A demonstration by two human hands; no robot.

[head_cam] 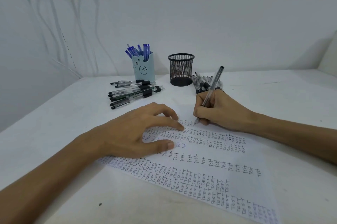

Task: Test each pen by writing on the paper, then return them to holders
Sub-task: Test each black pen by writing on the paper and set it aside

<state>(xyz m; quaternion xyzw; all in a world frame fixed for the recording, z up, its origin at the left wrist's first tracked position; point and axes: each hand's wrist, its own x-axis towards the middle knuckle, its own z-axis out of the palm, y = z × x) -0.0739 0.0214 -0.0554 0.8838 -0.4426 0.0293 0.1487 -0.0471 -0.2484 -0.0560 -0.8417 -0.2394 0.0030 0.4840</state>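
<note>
My right hand [220,110] grips a clear black-capped pen [212,88], its tip touching the white paper [204,165] near the sheet's far edge. Rows of the handwritten word "test" cover the paper. My left hand [138,134] lies spread on the sheet with its fingertips pressing it flat, holding nothing. A light blue bear holder [145,68] with several blue pens stands at the back. Right of it stands a black mesh holder [181,69], which looks empty. Loose black pens lie in one pile [133,92] left of the holders and another pile [204,82] behind my right hand.
The white table [63,114] meets a white wall just behind the holders. White cables [60,28] hang down the wall at the left. A pale object [328,56] sits at the far right edge.
</note>
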